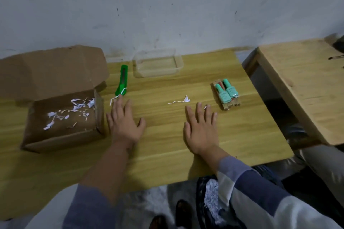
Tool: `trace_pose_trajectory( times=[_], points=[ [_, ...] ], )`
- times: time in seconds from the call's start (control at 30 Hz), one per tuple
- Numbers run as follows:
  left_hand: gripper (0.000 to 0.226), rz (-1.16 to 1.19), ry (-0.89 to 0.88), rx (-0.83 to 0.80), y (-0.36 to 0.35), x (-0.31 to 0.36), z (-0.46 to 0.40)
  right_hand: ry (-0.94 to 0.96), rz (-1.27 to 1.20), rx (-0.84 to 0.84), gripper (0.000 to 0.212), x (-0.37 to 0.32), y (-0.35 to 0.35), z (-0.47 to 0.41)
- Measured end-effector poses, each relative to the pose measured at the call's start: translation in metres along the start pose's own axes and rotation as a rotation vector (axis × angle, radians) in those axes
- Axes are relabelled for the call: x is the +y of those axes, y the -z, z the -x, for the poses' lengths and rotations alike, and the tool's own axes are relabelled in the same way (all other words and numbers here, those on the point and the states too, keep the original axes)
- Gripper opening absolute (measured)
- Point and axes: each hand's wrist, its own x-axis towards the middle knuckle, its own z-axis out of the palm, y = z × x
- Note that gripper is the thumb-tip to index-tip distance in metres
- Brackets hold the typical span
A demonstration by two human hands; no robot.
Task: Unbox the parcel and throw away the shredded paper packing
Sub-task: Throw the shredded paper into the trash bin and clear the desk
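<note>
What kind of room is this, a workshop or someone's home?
Probably a plain room at home: a bare scuffed wall, a simple wooden table, and a second one beside it. Nothing suggests a workshop.

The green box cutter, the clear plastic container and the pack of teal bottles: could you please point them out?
green box cutter [122,80], head view, handle middle.
clear plastic container [180,66], head view, right wall.
pack of teal bottles [226,94], head view, bottle bodies.

Pretty dim on my end — soft, flat light with no glare anywhere, and the wall [167,5] looks grey and murky. Faint shadows sit under both hands on the counter [163,147]. Everything's a bit smeary, the forearms most of all. Wide-angle bend shows at the edges — the bottom corners go dark.
</note>
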Motion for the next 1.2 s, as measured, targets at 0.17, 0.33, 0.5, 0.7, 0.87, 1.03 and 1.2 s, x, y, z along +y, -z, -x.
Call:
trace_pose_trajectory(
  times=[0.17,0.33,0.5,0.7,0.87,1.03,1.2],
  points=[
    [0.089,-0.003,0.070,-0.064,0.008,-0.005,-0.022,0.045,0.023,0.020,0.067,0.002,-0.003,-0.007],
    [0.078,-0.007,0.090,-0.110,0.004,-0.001,-0.020,0.027,-0.095,-0.036,0.069,-0.011,0.008,-0.022],
    [0.069,-0.029,0.038,-0.112,-0.003,0.013,0.003,0.151,-0.036,-0.121,0.059,-0.028,0.010,-0.040],
    [0.063,-0.089,-0.226,-0.210,-0.009,0.039,0.029,0.224,-0.127,-0.130,0.052,-0.031,0.014,-0.031],
    [0.057,-0.003,-0.419,-0.279,-0.015,0.056,0.042,0.225,-0.345,-0.135,0.053,-0.023,0.019,-0.018],
    [0.063,-0.045,-0.351,-0.214,-0.007,0.043,0.044,0.212,-0.368,-0.058,0.046,-0.027,0.021,-0.018],
    [0.063,-0.171,-0.255,-0.279,-0.007,0.030,0.049,0.259,-0.188,-0.014,0.041,-0.042,0.013,-0.016]
  ],
)
